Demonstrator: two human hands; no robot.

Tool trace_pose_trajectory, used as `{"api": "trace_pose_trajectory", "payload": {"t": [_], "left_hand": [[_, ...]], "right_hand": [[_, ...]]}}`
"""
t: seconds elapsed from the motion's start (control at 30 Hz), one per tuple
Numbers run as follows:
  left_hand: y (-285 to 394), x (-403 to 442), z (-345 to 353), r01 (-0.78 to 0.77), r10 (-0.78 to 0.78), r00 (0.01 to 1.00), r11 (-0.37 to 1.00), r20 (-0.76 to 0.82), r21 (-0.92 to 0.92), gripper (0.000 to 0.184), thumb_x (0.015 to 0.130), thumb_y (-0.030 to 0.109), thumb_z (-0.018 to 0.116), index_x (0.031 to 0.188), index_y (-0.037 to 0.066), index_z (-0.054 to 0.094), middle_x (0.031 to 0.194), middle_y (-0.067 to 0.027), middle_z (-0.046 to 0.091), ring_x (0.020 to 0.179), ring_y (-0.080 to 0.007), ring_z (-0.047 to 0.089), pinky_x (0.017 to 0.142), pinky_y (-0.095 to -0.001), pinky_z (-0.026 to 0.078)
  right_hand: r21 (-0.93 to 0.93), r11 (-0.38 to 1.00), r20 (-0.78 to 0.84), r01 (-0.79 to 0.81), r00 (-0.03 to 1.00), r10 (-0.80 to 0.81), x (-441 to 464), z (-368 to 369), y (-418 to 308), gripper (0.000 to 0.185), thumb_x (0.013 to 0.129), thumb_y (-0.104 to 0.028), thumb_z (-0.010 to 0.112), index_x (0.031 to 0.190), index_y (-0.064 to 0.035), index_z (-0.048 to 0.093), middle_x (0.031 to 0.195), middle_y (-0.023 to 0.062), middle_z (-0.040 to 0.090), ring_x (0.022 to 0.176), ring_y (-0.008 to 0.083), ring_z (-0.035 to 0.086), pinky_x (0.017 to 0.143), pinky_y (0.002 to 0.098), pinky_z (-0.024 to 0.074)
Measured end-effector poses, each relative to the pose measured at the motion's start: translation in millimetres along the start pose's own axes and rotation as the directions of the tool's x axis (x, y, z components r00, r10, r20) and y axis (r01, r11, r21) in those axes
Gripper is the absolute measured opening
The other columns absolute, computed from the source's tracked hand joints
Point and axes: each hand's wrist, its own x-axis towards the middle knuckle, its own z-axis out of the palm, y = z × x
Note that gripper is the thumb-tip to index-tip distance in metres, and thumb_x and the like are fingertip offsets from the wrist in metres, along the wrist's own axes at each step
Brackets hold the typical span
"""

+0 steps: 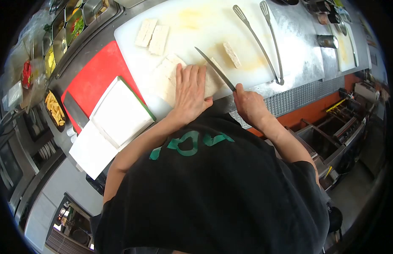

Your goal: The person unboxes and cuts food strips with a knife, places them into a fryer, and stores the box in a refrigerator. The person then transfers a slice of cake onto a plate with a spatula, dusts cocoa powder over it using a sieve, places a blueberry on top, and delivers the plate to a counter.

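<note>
My left hand [191, 86] lies flat, fingers stretched out, on a pale, crumbly-looking slab [166, 78] that could be bread or tofu; I cannot tell which. In my right hand [250, 106], the fingers are wrapped round the handle of a kitchen knife [216, 69]. Its long blade slants up and left across the right part of the slab, close to my left fingertips. One cut slice [231, 55] lies apart to the right. Two cut pieces [152, 35] sit side by side at the upper left of the white cutting board [200, 36].
Metal tongs [261, 46] with slotted ends rest at the board's right. To the left are a red cutting board [99, 72], an open white box [122, 112] and a dish of fries [54, 109]. Metal food pans [76, 27] stand at the upper left.
</note>
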Motion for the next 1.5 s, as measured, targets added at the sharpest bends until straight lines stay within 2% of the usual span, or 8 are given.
{"api": "trace_pose_trajectory", "payload": {"t": [0.43, 0.5, 0.6, 0.7, 1.07, 1.27, 1.33, 1.5], "left_hand": [[-28.9, 20.1, -9.8, -0.081, 0.080, 0.997, 0.987, -0.014, -0.137, 0.066, 0.062, 0.022, 0.079, 0.118, 0.002, 0.051, 0.117, -0.0146, 0.050, 0.113, -0.0322, 0.043, 0.105, -0.0479, 0.026], [-37.5, 61.4, -20.4, -0.155, 0.103, 0.953, 0.974, -0.284, -0.168, 0.052, 0.068, 0.023, 0.077, 0.113, 0.003, 0.057, 0.117, -0.0153, 0.052, 0.113, -0.0320, 0.043, 0.105, -0.0451, 0.028], [-44.0, 124.9, -9.2, -0.216, 0.134, 0.932, 0.951, -0.336, -0.220, 0.038, 0.080, 0.025, 0.066, 0.112, 0.004, 0.058, 0.121, -0.0150, 0.052, 0.118, -0.0316, 0.042, 0.105, -0.0475, 0.026], [-47.2, 147.6, 30.3, -0.261, 0.269, 0.948, 0.963, -0.171, 0.068, 0.067, 0.088, 0.058, 0.042, 0.125, 0.003, 0.051, 0.133, -0.0204, 0.044, 0.129, -0.0343, 0.033, 0.108, -0.0533, 0.015], [-64.7, 139.7, 36.0, -0.249, 0.251, 0.964, 0.968, -0.091, 0.030, 0.052, 0.091, 0.041, 0.047, 0.126, 0.004, 0.048, 0.139, -0.0188, 0.038, 0.133, -0.0324, 0.027, 0.109, -0.0550, 0.013], [-62.5, 137.3, 31.2, -0.255, 0.294, 0.950, 0.926, -0.105, 0.278, 0.060, 0.086, 0.046, 0.058, 0.122, -0.001, 0.050, 0.130, -0.0160, 0.046, 0.125, -0.0245, 0.039, 0.107, -0.0431, 0.025], [-65.2, 135.7, 34.3, -0.227, 0.226, 0.969, 0.974, -0.099, 0.001, 0.042, 0.090, 0.032, 0.051, 0.121, 0.003, 0.052, 0.136, -0.0187, 0.041, 0.132, -0.0327, 0.029, 0.108, -0.0553, 0.015], [-67.2, 135.1, 38.2, -0.236, 0.216, 0.962, 0.965, -0.166, -0.113, 0.035, 0.089, 0.024, 0.052, 0.116, 0.002, 0.055, 0.134, -0.0201, 0.042, 0.131, -0.0342, 0.030, 0.108, -0.0558, 0.016]], "right_hand": [[0.091, 0.984, -0.021, -0.150, 0.988, 0.153, 3.7, 21.2, -17.7, 0.022, 0.095, -0.021, 0.041, 0.091, 0.0010, 0.039, 0.067, 0.0261, 0.059, 0.067, 0.0451, 0.059, 0.063, 0.0533, 0.0459], [0.098, 0.985, -0.062, -0.139, 0.987, 0.145, 2.5, 27.0, -18.0, 0.022, 0.095, -0.021, 0.041, 0.091, 0.0010, 0.039, 0.063, 0.0254, 0.059, 0.063, 0.0450, 0.058, 0.060, 0.0533, 0.0458], [0.108, 0.984, -0.109, -0.142, 0.982, 0.153, 4.6, 32.5, -23.3, 0.022, 0.094, -0.020, 0.042, 0.091, 0.0013, 0.038, 0.059, 0.0243, 0.058, 0.059, 0.0438, 0.058, 0.056, 0.0523, 0.0457], [0.095, 0.986, -0.154, -0.135, 0.977, 0.148, 11.2, 36.0, -29.7, 0.020, 0.094, -0.019, 0.043, 0.090, 0.0006, 0.038, 0.057, 0.0227, 0.057, 0.057, 0.0428, 0.058, 0.053, 0.0512, 0.0453], [0.041, 0.995, -0.156, -0.096, 0.983, 0.101, 11.8, 38.8, -33.6, 0.020, 0.092, -0.015, 0.047, 0.088, 0.0003, 0.034, 0.051, 0.0179, 0.053, 0.050, 0.0386, 0.056, 0.046, 0.0476, 0.0441], [0.024, 0.989, -0.186, -0.145, 0.971, 0.147, 11.9, 39.3, -38.2, 0.024, 0.090, -0.015, 0.052, 0.087, -0.0004, 0.034, 0.049, 0.0167, 0.052, 0.048, 0.0376, 0.056, 0.044, 0.0470, 0.0432], [-0.017, 0.991, -0.142, -0.131, 0.982, 0.127, 14.1, 33.6, -36.6, 0.023, 0.093, -0.020, 0.046, 0.087, 0.0003, 0.037, 0.053, 0.0189, 0.055, 0.049, 0.0383, 0.056, 0.047, 0.0476, 0.0451], [-0.024, 0.991, -0.080, -0.128, 0.989, 0.126, 12.5, 21.9, -36.1, 0.023, 0.093, -0.020, 0.045, 0.087, 0.0006, 0.038, 0.051, 0.0186, 0.054, 0.050, 0.0384, 0.057, 0.048, 0.0479, 0.0455]]}}
